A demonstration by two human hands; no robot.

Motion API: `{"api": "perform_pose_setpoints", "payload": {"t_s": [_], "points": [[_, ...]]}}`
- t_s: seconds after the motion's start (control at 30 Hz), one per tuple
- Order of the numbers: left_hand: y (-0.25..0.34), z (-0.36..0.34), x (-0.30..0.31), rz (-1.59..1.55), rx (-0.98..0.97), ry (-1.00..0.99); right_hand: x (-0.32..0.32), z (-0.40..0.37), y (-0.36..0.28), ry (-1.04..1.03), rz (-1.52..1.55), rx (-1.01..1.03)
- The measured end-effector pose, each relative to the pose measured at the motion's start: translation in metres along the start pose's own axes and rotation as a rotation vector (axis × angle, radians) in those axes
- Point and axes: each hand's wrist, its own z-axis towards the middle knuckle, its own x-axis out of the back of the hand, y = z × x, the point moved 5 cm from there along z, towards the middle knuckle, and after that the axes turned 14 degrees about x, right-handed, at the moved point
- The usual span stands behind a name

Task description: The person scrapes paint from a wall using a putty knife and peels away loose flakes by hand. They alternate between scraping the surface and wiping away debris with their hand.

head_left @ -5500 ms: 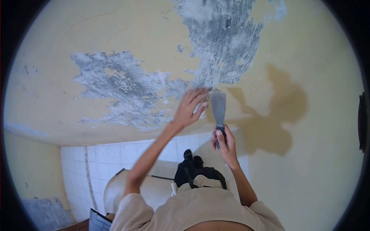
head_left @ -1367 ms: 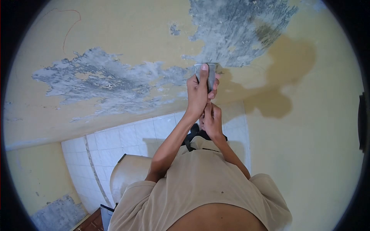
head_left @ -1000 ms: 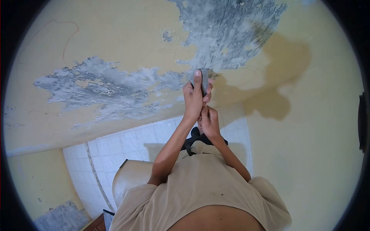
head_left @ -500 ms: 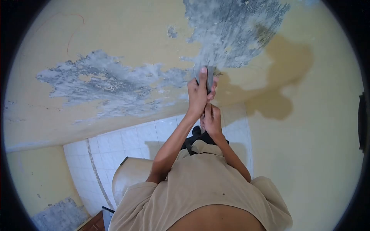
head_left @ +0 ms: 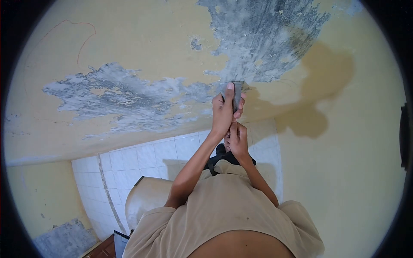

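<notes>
A flat grey scraper is against the yellow wall, at the lower end of a grey patch of bare plaster. My left hand is closed round the scraper, its thumb lying along the blade and its fingertips showing on the right side. Just below, my right hand is closed at the scraper's lower end; its fingers hide most of the handle. To the left, a second grey patch with ragged paint edges spreads along the wall.
White floor tiles lie below the wall. A beige curved object stands at the lower left, near a brown wooden item. Another plain wall rises on the right, with shadows across it.
Both hands and the scraper sit slightly lower in the view, and more of the blade's flat face shows. The wall has also shifted a little downward in the view.
</notes>
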Motion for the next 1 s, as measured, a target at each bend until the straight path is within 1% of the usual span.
{"api": "perform_pose_setpoints", "payload": {"t_s": [0.07,0.17,0.27,0.3,0.37,0.4,0.47,0.5,0.57,0.63,0.7,0.77,0.83,0.9,0.97,1.0], "points": [[0.002,-0.001,0.002,0.041,-0.041,-0.012,-0.001,0.002,0.002,-0.043,0.080,-0.072],[-0.001,-0.002,0.006,0.064,-0.079,-0.057,-0.003,0.000,0.007,-0.052,0.122,-0.119],[0.001,-0.005,0.005,0.065,-0.134,-0.022,-0.007,0.002,0.002,-0.048,0.082,-0.048],[0.011,-0.008,0.000,0.048,-0.145,-0.012,-0.008,0.005,-0.004,-0.052,0.080,-0.039],[0.013,-0.008,-0.002,0.025,-0.152,0.003,-0.011,0.003,-0.013,-0.050,0.102,-0.112],[0.007,-0.006,0.000,0.024,-0.137,0.007,-0.009,0.000,-0.006,-0.056,0.098,-0.115],[0.005,-0.004,0.002,0.026,-0.133,0.004,-0.005,0.002,0.011,-0.028,0.087,-0.018],[0.007,-0.005,0.001,0.040,-0.137,0.009,-0.009,0.004,0.005,-0.032,0.085,-0.012],[0.012,-0.002,-0.001,0.054,-0.145,0.010,-0.014,0.009,-0.005,0.013,0.085,-0.056],[0.023,-0.007,-0.007,0.089,-0.210,-0.005,-0.010,0.010,0.000,0.010,0.101,-0.053],[0.014,-0.005,-0.003,0.074,-0.200,0.003,-0.010,0.012,0.003,-0.007,0.122,-0.028],[0.004,-0.002,0.000,0.040,-0.175,0.020,-0.006,0.007,0.005,0.002,0.029,-0.055],[0.022,-0.007,-0.008,0.052,-0.192,0.015,-0.013,0.012,-0.018,0.013,0.017,-0.054],[0.017,-0.014,-0.007,0.055,-0.159,0.027,-0.011,0.002,-0.019,0.038,-0.002,-0.102],[0.018,-0.008,-0.009,-0.001,-0.190,-0.027,-0.005,0.009,-0.015,-0.016,-0.023,-0.019],[0.017,-0.008,-0.011,-0.004,-0.195,-0.035,-0.005,0.009,-0.018,-0.015,-0.029,-0.010]]}}
